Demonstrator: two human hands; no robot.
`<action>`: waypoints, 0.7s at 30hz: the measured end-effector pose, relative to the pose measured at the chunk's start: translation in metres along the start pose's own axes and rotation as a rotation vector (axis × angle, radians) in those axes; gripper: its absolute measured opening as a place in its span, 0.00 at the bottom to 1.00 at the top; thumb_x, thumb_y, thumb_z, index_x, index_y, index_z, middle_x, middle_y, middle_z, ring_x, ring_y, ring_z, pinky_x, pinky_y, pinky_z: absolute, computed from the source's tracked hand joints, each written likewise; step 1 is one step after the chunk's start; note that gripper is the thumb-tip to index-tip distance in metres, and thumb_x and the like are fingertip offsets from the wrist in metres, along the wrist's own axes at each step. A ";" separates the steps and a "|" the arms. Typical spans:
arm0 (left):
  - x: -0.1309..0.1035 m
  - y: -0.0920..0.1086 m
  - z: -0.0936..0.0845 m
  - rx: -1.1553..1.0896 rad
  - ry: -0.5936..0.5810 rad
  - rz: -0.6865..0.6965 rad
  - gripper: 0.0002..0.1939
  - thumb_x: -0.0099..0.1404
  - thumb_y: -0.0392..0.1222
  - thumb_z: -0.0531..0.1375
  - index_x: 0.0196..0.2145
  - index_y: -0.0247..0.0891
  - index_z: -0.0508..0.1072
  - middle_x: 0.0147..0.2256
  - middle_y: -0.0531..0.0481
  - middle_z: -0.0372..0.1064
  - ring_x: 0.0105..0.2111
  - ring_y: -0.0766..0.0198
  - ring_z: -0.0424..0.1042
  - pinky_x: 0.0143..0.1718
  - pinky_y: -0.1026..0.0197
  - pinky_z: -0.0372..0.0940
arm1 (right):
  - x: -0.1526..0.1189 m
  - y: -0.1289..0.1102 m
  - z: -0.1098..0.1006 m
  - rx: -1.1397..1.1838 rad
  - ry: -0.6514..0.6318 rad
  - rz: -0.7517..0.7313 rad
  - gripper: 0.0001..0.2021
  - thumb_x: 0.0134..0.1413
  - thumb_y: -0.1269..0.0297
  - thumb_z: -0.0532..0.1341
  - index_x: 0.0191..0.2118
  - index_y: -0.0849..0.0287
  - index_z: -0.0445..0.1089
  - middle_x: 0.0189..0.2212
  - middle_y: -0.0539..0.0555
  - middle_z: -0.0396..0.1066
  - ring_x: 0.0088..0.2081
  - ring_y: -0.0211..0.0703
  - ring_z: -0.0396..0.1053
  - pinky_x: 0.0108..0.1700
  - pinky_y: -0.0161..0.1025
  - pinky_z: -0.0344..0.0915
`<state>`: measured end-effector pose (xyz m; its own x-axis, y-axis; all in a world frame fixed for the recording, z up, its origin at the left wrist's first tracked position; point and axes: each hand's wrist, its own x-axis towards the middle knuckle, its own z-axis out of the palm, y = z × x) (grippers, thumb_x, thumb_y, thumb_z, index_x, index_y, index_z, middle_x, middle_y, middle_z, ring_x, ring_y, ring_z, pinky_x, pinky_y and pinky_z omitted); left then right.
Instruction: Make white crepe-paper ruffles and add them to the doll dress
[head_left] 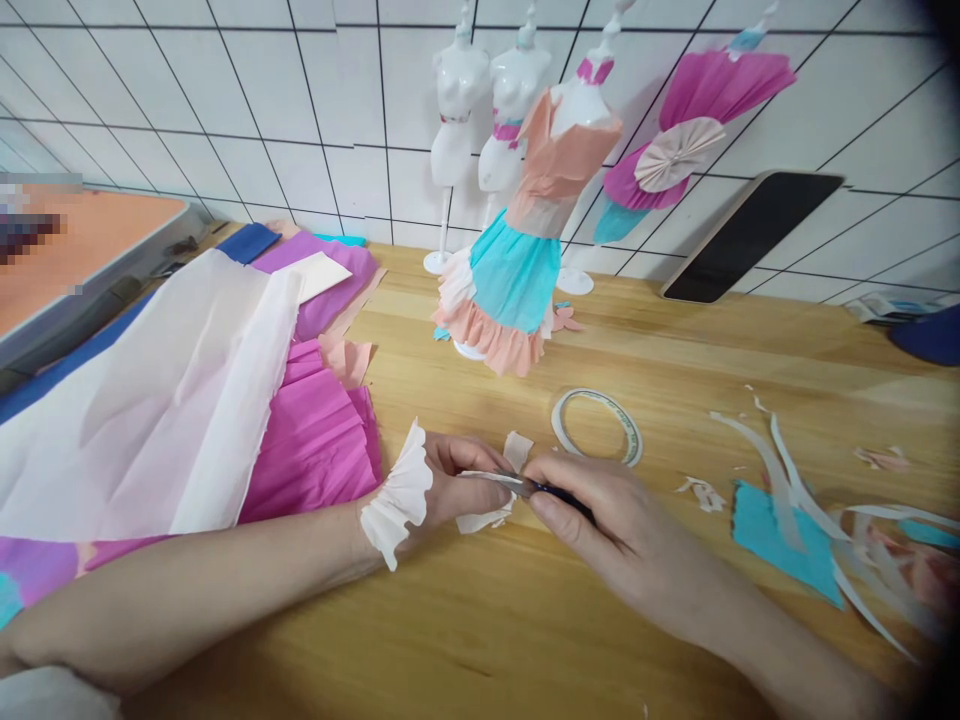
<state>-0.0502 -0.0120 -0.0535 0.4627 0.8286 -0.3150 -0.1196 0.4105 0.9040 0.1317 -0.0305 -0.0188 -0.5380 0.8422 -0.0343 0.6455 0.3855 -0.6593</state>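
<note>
My right hand (600, 510) grips dark-handled scissors (559, 491), their blades pointing left toward my other hand. Between the thumb and fingers of my left hand (457, 480) is a small piece of cream paper (480, 521), with the blades right at it. A fan-pleated strip of white crepe paper (397, 500) lies across my left wrist. A small beige paper scrap (518, 448) shows just behind the fingertips. How far the blades are apart cannot be made out.
Crepe sheets in white (180, 390) and magenta (315, 430) are piled left. A tape roll (598, 427) lies behind my hands. Small dress forms, one in a peach and blue dress (517, 270), stand by the tiled wall beside a phone (754, 238). Blue paper (787, 540) and strips lie right.
</note>
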 end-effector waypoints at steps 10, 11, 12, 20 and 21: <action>0.000 -0.001 0.000 -0.044 -0.005 0.012 0.08 0.45 0.41 0.67 0.22 0.32 0.77 0.25 0.49 0.71 0.23 0.69 0.65 0.22 0.67 0.56 | -0.001 0.001 0.000 0.039 -0.021 0.019 0.12 0.63 0.65 0.47 0.28 0.57 0.60 0.23 0.48 0.62 0.26 0.38 0.61 0.29 0.37 0.56; -0.001 0.002 0.001 -0.031 -0.007 0.002 0.08 0.46 0.41 0.67 0.22 0.32 0.77 0.25 0.49 0.70 0.23 0.69 0.65 0.23 0.67 0.56 | -0.001 0.001 0.000 0.049 -0.027 0.024 0.12 0.63 0.65 0.47 0.28 0.57 0.60 0.23 0.48 0.62 0.26 0.38 0.61 0.29 0.36 0.56; -0.002 0.005 0.001 -0.019 -0.006 -0.003 0.08 0.46 0.40 0.67 0.23 0.32 0.77 0.25 0.49 0.70 0.23 0.69 0.65 0.23 0.67 0.56 | -0.001 0.001 0.000 0.060 -0.030 0.028 0.12 0.63 0.64 0.47 0.28 0.57 0.61 0.23 0.48 0.62 0.26 0.38 0.61 0.28 0.36 0.56; -0.004 0.009 0.002 0.005 -0.015 -0.006 0.06 0.47 0.39 0.66 0.22 0.32 0.76 0.26 0.49 0.71 0.22 0.71 0.64 0.22 0.67 0.55 | 0.000 0.000 0.000 0.076 -0.036 0.055 0.13 0.63 0.64 0.47 0.27 0.56 0.59 0.22 0.47 0.60 0.25 0.38 0.60 0.28 0.36 0.56; -0.004 0.008 0.003 -0.010 -0.008 0.004 0.07 0.47 0.39 0.67 0.21 0.32 0.76 0.26 0.49 0.71 0.22 0.71 0.64 0.22 0.68 0.55 | 0.001 0.000 0.000 0.075 -0.040 0.057 0.13 0.63 0.64 0.47 0.27 0.56 0.59 0.22 0.47 0.60 0.25 0.38 0.60 0.28 0.36 0.56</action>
<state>-0.0507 -0.0128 -0.0442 0.4697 0.8269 -0.3094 -0.1300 0.4114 0.9021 0.1316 -0.0298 -0.0188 -0.5235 0.8459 -0.1020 0.6339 0.3067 -0.7100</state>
